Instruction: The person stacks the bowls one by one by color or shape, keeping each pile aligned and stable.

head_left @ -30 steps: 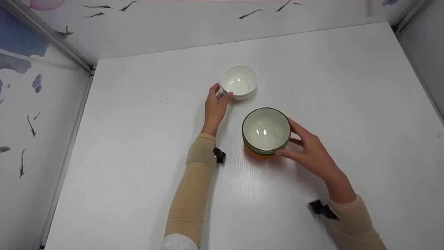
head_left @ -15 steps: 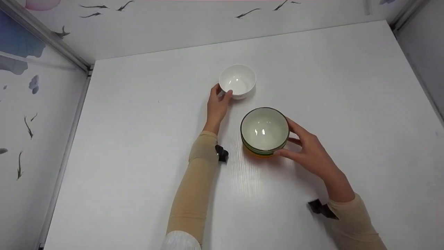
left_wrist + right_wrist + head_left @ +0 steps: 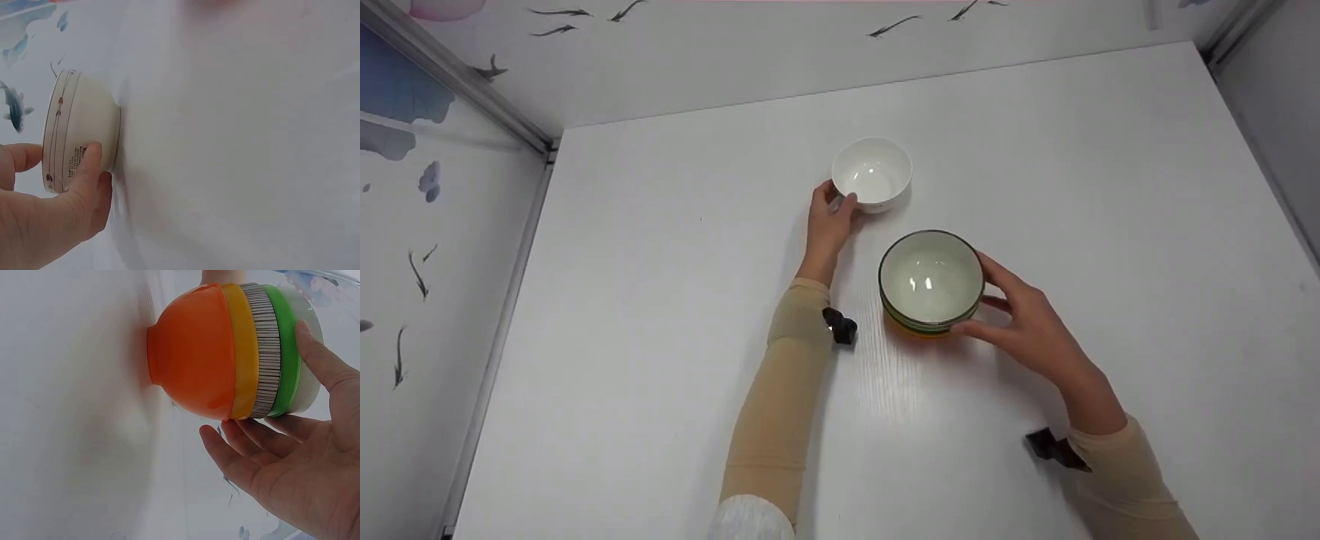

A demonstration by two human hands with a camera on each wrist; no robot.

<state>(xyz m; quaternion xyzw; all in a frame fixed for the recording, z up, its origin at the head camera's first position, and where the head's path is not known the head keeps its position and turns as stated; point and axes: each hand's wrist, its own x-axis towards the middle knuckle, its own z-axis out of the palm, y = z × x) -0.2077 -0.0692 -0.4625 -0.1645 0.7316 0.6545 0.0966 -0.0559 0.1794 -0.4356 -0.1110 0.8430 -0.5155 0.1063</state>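
A white bowl (image 3: pixel 872 171) stands upright on the table, toward the far side. Brown lines, small motifs and a printed label show on its outside in the left wrist view. My left hand (image 3: pixel 829 225) holds it at the near left, thumb near the rim and fingers against the side. Nearer to me stands a stack of bowls (image 3: pixel 931 277), with a pale one on top. Green, striped, yellow and orange bowls (image 3: pixel 194 351) show below it in the right wrist view. My right hand (image 3: pixel 1035 330) grips the stack's right side, thumb and fingers spread around it.
The white table (image 3: pixel 660 337) surrounds both hands. A back wall (image 3: pixel 765 45) with painted fish rises behind its far edge, and a side panel (image 3: pixel 405 300) runs along the left. Black wrist cameras sit below both hands.
The head view has shifted slightly, so everything appears a little further left. Both hands stay at the same bowls, with no clear movement of either on the table.
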